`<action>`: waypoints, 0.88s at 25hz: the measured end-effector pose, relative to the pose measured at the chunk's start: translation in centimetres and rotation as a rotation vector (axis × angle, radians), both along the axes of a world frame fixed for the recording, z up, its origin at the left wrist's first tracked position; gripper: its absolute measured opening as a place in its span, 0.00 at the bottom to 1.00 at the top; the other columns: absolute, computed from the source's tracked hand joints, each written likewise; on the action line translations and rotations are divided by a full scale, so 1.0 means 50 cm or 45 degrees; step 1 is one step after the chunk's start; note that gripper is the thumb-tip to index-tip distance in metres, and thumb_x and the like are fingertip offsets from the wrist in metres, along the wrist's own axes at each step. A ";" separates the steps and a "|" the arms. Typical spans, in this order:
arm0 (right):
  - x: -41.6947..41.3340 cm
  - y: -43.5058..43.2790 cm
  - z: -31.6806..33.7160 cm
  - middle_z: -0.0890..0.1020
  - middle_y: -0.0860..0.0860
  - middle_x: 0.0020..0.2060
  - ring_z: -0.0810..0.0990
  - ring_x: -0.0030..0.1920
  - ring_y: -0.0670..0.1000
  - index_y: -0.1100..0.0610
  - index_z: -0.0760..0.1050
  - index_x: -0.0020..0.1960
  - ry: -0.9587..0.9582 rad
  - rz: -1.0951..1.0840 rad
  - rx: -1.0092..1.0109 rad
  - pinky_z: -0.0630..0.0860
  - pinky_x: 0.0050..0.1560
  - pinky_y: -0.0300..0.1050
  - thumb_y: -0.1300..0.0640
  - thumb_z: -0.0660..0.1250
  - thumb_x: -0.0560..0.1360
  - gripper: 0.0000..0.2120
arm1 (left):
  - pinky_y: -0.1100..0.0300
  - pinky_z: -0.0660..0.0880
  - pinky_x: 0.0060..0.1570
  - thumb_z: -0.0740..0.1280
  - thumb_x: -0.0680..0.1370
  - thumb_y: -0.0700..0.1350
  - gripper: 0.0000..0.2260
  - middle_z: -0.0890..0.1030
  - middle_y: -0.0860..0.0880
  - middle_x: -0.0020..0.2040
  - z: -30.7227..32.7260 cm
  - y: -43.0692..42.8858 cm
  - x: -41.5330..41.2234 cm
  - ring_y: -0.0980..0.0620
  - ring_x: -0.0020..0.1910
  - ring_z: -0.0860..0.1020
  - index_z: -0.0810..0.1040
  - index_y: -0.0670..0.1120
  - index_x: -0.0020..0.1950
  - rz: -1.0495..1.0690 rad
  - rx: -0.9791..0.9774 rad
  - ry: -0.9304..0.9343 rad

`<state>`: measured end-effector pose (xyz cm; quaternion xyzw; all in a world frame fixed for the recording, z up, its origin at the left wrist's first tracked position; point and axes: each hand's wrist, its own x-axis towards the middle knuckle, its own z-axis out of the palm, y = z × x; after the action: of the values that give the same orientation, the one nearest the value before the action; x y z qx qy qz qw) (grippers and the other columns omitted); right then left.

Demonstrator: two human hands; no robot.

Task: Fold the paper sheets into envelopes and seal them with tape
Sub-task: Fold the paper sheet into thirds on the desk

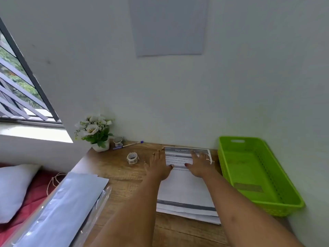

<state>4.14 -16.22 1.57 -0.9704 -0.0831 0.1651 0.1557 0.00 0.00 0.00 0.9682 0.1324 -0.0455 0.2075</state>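
Observed: left hand and right hand lay flat, fingers spread, on the stack of printed sheets, which sat on the counter beside a green basket (print blurred, illegible).

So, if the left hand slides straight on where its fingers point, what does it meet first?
Likely the pale painted wall; only bare brown wooden table lies before the left hand. Depth is unclear.

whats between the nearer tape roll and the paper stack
In the head view, only the left hand lies between the nearer tape roll and the paper stack, flat on the wooden desk, thumb on the paper.
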 end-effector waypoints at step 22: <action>0.024 0.006 -0.074 0.64 0.54 0.73 0.61 0.73 0.60 0.47 0.45 0.77 -0.210 -0.304 0.164 0.60 0.70 0.63 0.47 0.71 0.71 0.45 | 0.32 0.38 0.68 0.56 0.78 0.62 0.34 0.41 0.55 0.78 -0.070 0.040 0.013 0.50 0.76 0.37 0.42 0.56 0.77 -0.125 -0.045 0.160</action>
<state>5.36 -15.93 -2.13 -0.9717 0.0099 0.0593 0.2286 0.64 2.02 -3.49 0.9649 0.0968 -0.1186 0.2132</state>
